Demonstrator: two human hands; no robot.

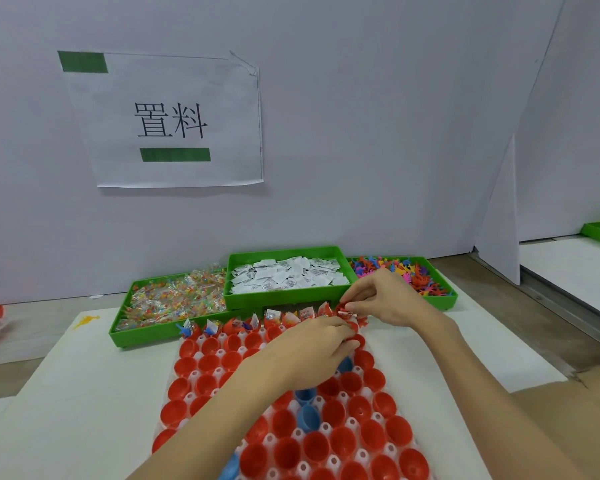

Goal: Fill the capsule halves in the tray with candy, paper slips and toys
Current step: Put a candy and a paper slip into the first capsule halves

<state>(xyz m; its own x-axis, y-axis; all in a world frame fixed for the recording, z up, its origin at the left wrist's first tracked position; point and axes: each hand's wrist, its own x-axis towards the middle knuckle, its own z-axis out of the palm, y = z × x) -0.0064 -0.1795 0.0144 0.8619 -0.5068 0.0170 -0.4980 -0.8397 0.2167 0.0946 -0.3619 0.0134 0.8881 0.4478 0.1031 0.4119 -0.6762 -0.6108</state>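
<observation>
Wall sign (174,123): white sheet printed "置料", two green bars, one at its top left corner and one under the characters. Print on the paper slips is too small to read.

Three green bins stand along the far edge of the white table (66,393): candy bin (174,301) left, paper slips bin (286,275) middle, toy bin (402,275) right. One yellow toy (87,320) lies loose near the table's far left corner.

Capsule tray (291,427) sits at the near middle; mostly red halves, at least four blue. Only the far row is filled.

Your right hand (388,299) pinches a red toy (343,308) at the tray's far right corner. Your left hand (312,355) rests curled over the second row; what it holds, cannot tell.
</observation>
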